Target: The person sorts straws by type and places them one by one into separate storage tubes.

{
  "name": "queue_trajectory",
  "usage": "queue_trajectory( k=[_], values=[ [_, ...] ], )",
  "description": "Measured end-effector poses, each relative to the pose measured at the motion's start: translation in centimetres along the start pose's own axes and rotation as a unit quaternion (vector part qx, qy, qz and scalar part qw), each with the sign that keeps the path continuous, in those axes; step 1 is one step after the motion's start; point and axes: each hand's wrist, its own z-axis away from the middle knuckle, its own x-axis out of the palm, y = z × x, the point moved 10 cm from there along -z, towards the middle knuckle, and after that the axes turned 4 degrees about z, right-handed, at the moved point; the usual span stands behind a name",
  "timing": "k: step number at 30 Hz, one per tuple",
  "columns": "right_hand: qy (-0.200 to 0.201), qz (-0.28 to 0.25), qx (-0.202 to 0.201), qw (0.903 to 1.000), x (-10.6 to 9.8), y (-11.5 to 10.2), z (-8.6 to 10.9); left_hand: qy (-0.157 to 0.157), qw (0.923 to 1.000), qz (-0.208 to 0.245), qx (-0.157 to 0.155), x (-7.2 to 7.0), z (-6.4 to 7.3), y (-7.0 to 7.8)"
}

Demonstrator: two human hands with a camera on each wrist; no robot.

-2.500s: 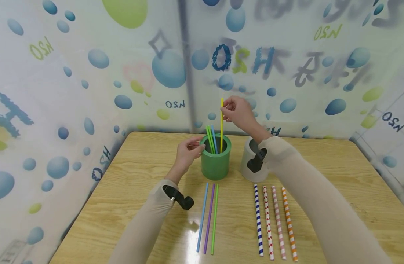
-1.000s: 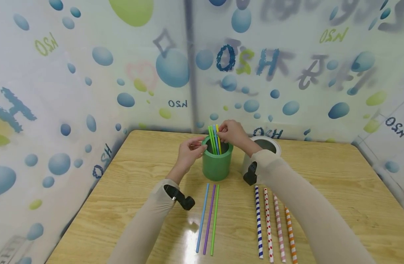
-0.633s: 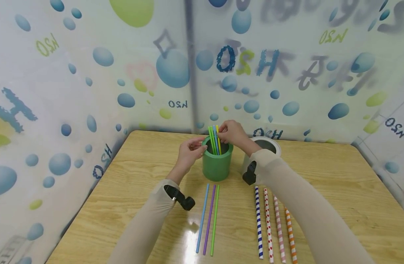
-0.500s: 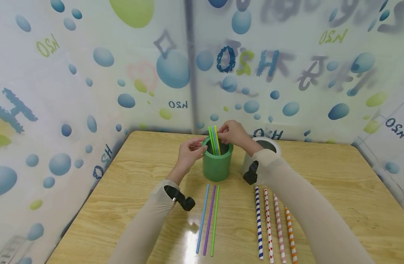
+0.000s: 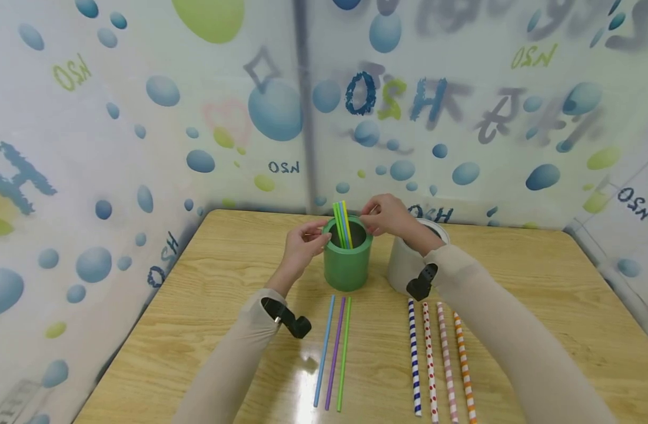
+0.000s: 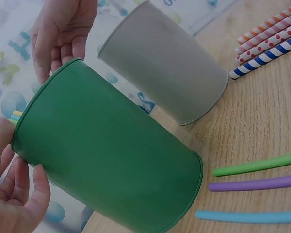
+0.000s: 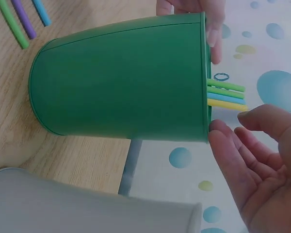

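Around the green cup (image 5: 346,269) on the worktop (image 5: 223,253), we see the left hand (image 5: 301,244) at nine o'clock, fingers gripping the rim. Three loose straws (image 5: 335,353) lie at six; four plain straws (image 5: 342,225) lean inside. The right hand (image 5: 389,213) is at two, fingers parted, holding nothing; the grey cup (image 5: 402,271) stands at three, four patterned straws (image 5: 429,359) at five.

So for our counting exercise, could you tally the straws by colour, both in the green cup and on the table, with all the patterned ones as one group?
Plain green straws: 3
Plain blue straws: 2
Plain yellow straw: 1
Plain purple straw: 1
Patterned straws: 4
Total: 11
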Motion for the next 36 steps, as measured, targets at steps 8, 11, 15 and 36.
queue_trajectory(
  k=[8,11,15,36],
  values=[
    [-0.008,-0.008,-0.021,0.9997,0.0,0.7,1.6,0.003,1.0000,-0.004,-0.006,0.0,0.1,0.1],
    [-0.012,-0.006,-0.022,0.9997,0.2,1.0,2.3,0.000,0.9999,0.000,-0.012,0.0,0.0,0.0],
    [-0.017,-0.006,-0.016,0.9997,0.6,1.5,3.1,-0.005,0.9998,0.000,-0.022,0.1,0.3,0.5],
    [-0.059,-0.054,-0.028,0.9964,6.2,2.6,6.0,-0.001,0.9999,0.003,-0.012,0.1,0.2,0.2]
  ],
)
